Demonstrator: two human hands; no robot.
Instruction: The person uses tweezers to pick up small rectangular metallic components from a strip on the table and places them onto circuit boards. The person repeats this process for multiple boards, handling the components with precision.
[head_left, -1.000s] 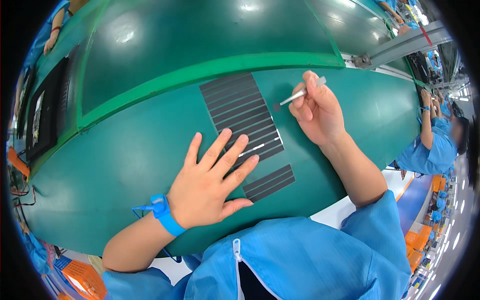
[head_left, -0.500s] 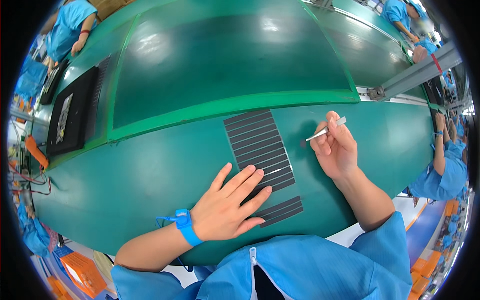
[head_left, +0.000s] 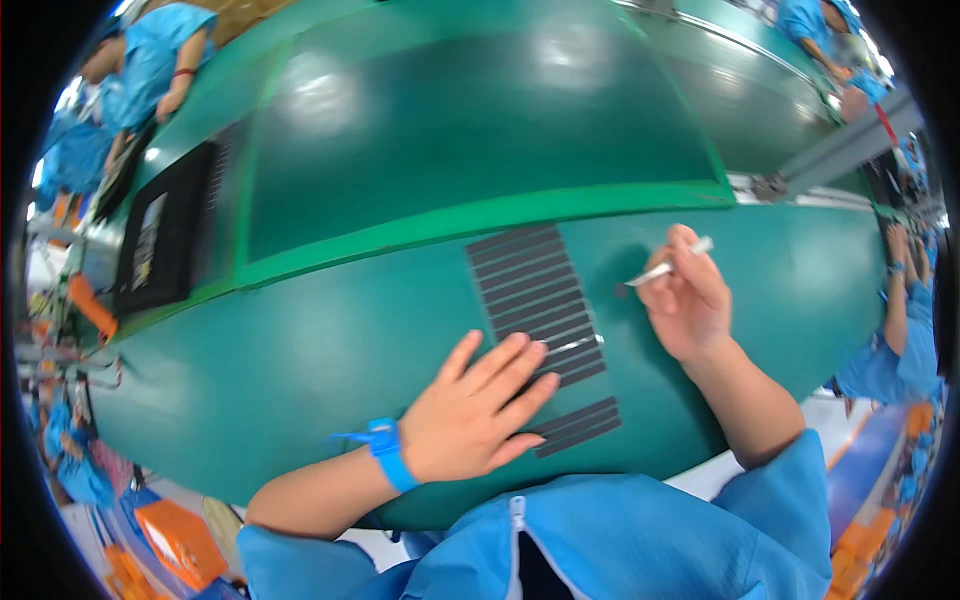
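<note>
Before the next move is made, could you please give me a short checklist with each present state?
1. Slender pointed tool held in the right hand: ok.
2. Tool tip clear of the larger group of dark strips: ok, it is to their right.
3. Left hand pressing on that group: cannot tell; fingers overlie its lower left part.
4. Smaller group of strips clear of the left hand: not ok, the thumb reaches its left end.
5. Blue wrist strap worn on the left wrist: ok.
</note>
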